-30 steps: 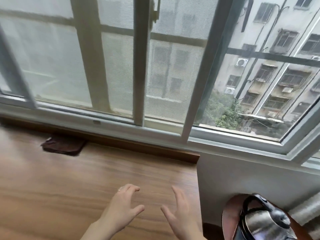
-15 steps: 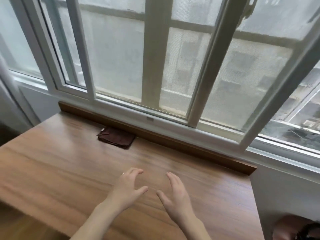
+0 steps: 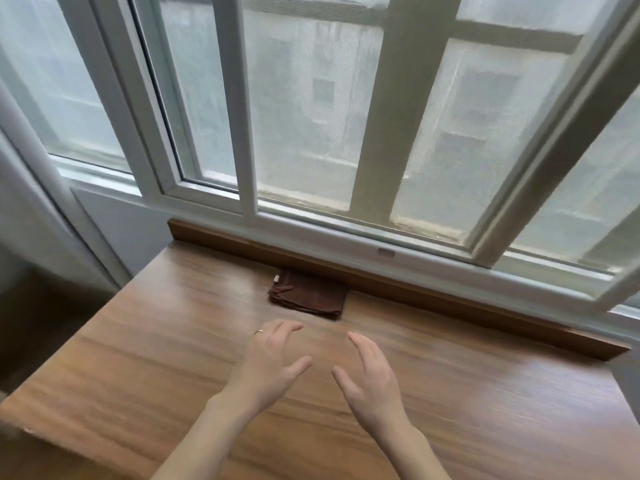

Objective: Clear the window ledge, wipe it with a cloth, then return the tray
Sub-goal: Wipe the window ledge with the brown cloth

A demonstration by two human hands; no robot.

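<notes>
Both hands over the middle of the wooden ledge (image 3: 138,358), palms facing each other, fingers relaxed and spread, grasping nothing: left hand (image 3: 268,368) with a ring on one finger, right hand (image 3: 372,379) just beside it. Whether resting on the wood or hovering just above it, impossible to tell.

Folded brown cloth (image 3: 308,296) lying flat at the back edge of the ledge, touching the raised wooden strip (image 3: 450,306) under the window frame (image 3: 346,237), nearer the back-left corner than the right end. Ahead of both hands and apart from them, a little closer to the left one. No tray anywhere in view.

Likely next: reaching forward for the cloth. Possible trouble from here:

- Pinching only the top fold (a folded cloth, so layers free to slip) and lifting it half open, trailing across the wood.
- Pushing the cloth tighter against the strip instead of catching its front edge, knuckles meeting the strip.
- Wiping only the middle and missing the back edge and corners.
- Sweeping dust off the front edge onto the floor rather than gathering it.
</notes>
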